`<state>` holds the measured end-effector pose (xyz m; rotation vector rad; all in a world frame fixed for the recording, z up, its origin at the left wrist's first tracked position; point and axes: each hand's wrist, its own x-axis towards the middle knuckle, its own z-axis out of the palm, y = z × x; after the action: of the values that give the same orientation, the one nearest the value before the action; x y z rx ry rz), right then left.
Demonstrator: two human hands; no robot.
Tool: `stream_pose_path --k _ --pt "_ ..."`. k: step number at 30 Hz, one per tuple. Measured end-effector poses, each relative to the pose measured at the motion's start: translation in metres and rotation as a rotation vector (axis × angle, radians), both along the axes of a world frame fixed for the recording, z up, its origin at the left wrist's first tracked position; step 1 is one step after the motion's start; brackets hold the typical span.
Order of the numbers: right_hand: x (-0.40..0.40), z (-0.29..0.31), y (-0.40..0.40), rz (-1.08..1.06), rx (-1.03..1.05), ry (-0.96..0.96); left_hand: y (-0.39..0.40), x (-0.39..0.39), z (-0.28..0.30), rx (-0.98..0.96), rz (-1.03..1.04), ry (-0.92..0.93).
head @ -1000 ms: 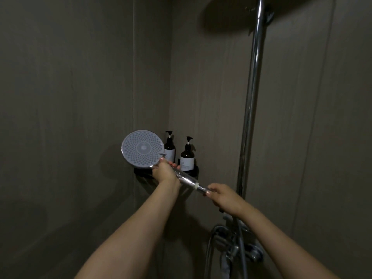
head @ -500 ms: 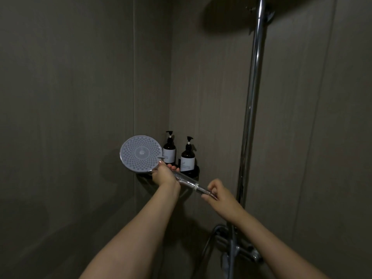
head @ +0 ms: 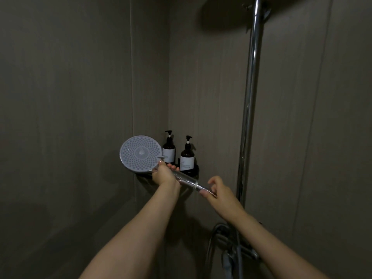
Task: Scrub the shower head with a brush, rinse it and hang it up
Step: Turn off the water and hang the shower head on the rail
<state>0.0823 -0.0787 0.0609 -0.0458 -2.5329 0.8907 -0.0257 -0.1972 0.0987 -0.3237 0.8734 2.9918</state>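
Note:
The shower head (head: 141,153) is a round pale grey disc with many nozzle holes, turned to face me, with a clear handle (head: 186,179) slanting down to the right. My left hand (head: 165,175) is wrapped around the handle just below the disc. My right hand (head: 219,195) pinches the metal fitting at the handle's lower end, where the hose joins. No brush is in view.
Two dark pump bottles (head: 168,149) (head: 187,157) stand on a black corner shelf (head: 194,171) right behind the handle. A chrome riser pipe (head: 250,97) runs up the right wall to a dark overhead shower. The mixer valve and hose (head: 231,246) sit at lower right.
The shower head has sunk slightly and shifted left. My right hand has slid up along the handle's end, and its fingers have spread around the fitting.

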Motion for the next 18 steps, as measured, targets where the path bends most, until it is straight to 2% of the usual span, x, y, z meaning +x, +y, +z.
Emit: stream_pose_path --k 5,9,18 --pt "0.0019 0.0025 0.0031 -0.001 -0.008 0.008 0.0003 0.0049 -0.0005 -0.016 -0.004 0.009" --pt "0.0014 -0.0013 0.0045 0.001 0.064 -0.008 0.0013 0.0055 0.0002 -0.024 -0.009 0.011" --pt "0.0012 -0.0034 0.0058 0.03 -0.016 -0.015 0.0037 0.0062 0.0017 -0.026 -0.015 0.003"
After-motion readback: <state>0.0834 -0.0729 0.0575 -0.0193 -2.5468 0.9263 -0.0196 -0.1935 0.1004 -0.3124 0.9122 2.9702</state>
